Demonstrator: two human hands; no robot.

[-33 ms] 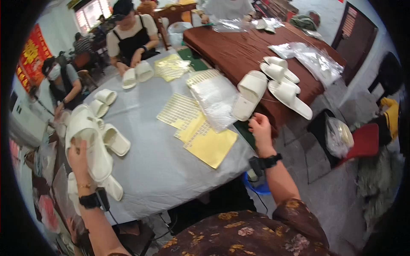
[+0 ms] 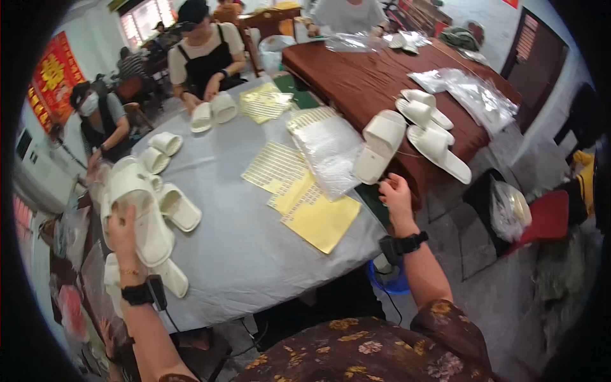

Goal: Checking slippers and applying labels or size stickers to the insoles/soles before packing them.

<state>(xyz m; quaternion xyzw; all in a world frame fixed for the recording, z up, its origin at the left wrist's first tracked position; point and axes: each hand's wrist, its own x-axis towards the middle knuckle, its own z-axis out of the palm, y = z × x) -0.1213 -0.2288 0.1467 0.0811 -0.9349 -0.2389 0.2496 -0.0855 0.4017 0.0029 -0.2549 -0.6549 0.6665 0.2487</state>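
Note:
On the left side of the table, my left hand (image 2: 125, 232) is closed round a white open-toed slipper (image 2: 150, 230), its fingers partly hidden by it. Other white slippers (image 2: 181, 208) lie close around that one. My right hand (image 2: 398, 196) is over the right edge of the table, fingers curled in toward the thumb. Whatever they may pinch is too small or hidden to make out. Just beyond it, a white slipper (image 2: 380, 148) lies with its heel toward me, apart from the fingers. Yellow sticker sheets (image 2: 321, 223) and a stack of clear plastic bags (image 2: 326, 149) lie between my hands.
The grey-covered table (image 2: 235, 274) adjoins a brown-covered table (image 2: 344, 73) bearing more white slippers (image 2: 438, 148) and clear plastic bags (image 2: 471, 95). Across from me a person (image 2: 207, 57) handles a slipper pair (image 2: 213, 112). A red chair (image 2: 541, 216) stands at right, a blue bucket (image 2: 389, 280) below.
The whole view has shifted slightly, so everything appears a little further right. Both hands keep the same places beside the slippers.

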